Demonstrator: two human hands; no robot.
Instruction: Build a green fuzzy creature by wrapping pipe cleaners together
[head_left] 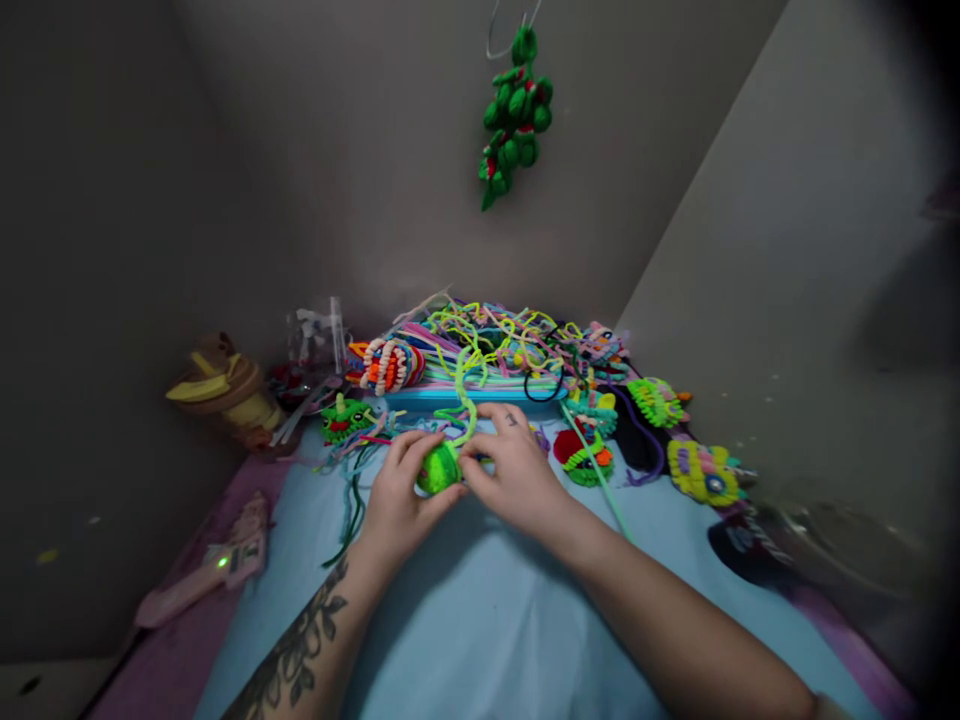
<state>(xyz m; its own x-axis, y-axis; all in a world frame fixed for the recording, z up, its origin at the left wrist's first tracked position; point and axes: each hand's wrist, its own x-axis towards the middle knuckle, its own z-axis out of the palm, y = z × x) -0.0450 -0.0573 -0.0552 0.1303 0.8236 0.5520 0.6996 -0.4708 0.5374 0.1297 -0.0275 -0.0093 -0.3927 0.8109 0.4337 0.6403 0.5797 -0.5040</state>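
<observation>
My left hand is curled round a small bright green ball of coiled pipe cleaner, thumb below and fingers above. At the ball's right side my right hand is closed in a pinch, the fingertips touching it. Whether a loose end lies between those fingertips is hidden. A light green twisted pipe cleaner strand rises from the ball and stands up between both hands. Below them lies a light blue cloth.
Behind the hands, a blue tray holds many loose pipe cleaners. Fuzzy figures flank it, including a striped one and a yellow one. A pink glue gun with a green light lies left. A green ornament hangs above.
</observation>
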